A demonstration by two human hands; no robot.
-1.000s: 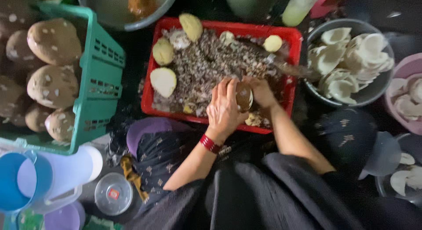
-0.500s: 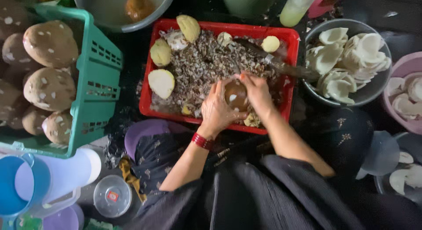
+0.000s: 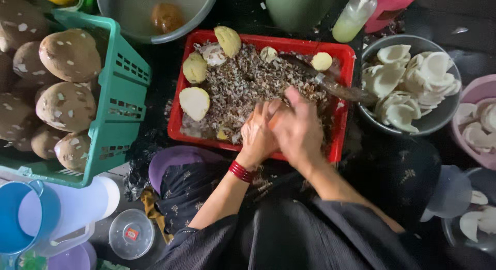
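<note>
Both hands met over the near right part of the red tray (image 3: 178, 102), above its bed of brown peelings (image 3: 248, 86). The left hand (image 3: 258, 136), with a red bangle (image 3: 240, 172) at the wrist, curled its fingers (image 3: 263, 112) around a small orange-brown piece (image 3: 275, 120) that showed only between the two hands. The right hand (image 3: 299, 130) lay over it from the right, fingers (image 3: 294, 97) together and pressed on the piece; most of it was hidden. Peeled pale lumps (image 3: 194, 102) lay at the tray's left and far edges. A knife (image 3: 330, 84) rested just right of the hands. A green basket (image 3: 121, 105) of brown tubers (image 3: 70, 56) stood at left, a bowl (image 3: 372, 110) of white slices (image 3: 408, 79) at right.
</note>
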